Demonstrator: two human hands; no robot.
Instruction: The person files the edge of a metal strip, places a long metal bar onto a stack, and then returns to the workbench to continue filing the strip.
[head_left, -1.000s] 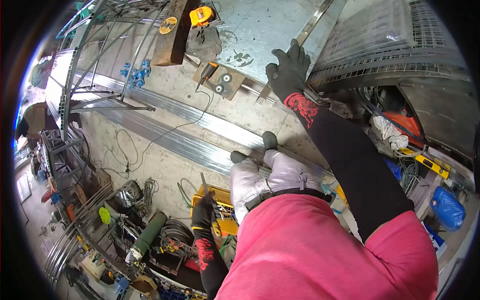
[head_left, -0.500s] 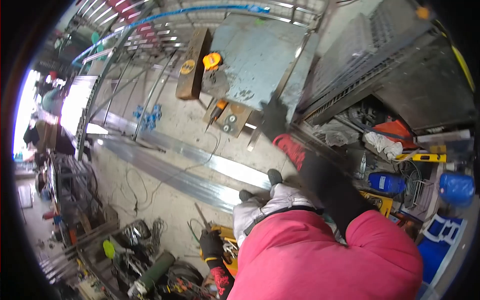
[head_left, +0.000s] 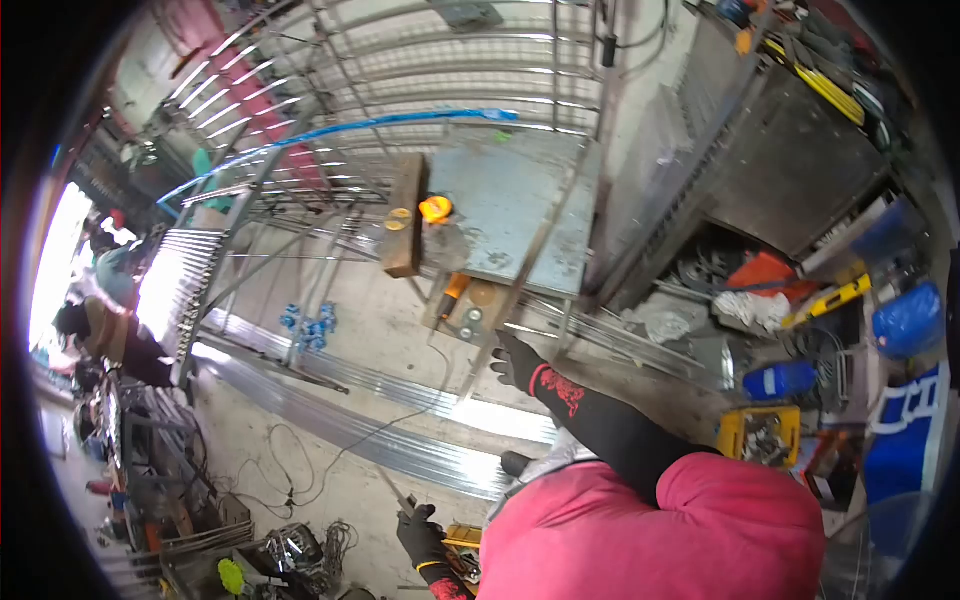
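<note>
My right hand (head_left: 516,362), in a black glove with a red-patterned cuff, has its fingers spread. Its fingertips are beside a long flat metal bar (head_left: 537,245), which lies along the right side of a grey-blue metal table (head_left: 500,205) and juts past its near edge. Low in the view, my left hand (head_left: 424,536), gloved too, is closed around the end of a thin metal strip (head_left: 393,488) that points up and left. On the table's left side is an orange tape measure (head_left: 436,209), next to a wooden block (head_left: 404,225).
An orange-handled power tool (head_left: 453,294) sits on a small board at the table's near edge. Long shiny metal profiles (head_left: 400,445) and a cable cross the floor. Metal racking stands behind. At right are a yellow crate (head_left: 735,437), blue containers (head_left: 780,381) and a yellow level (head_left: 838,298).
My right hand has come off the bar at the table and moved back toward me, its fingers opening. The bar now reaches further over the near edge. The head view has shifted.
</note>
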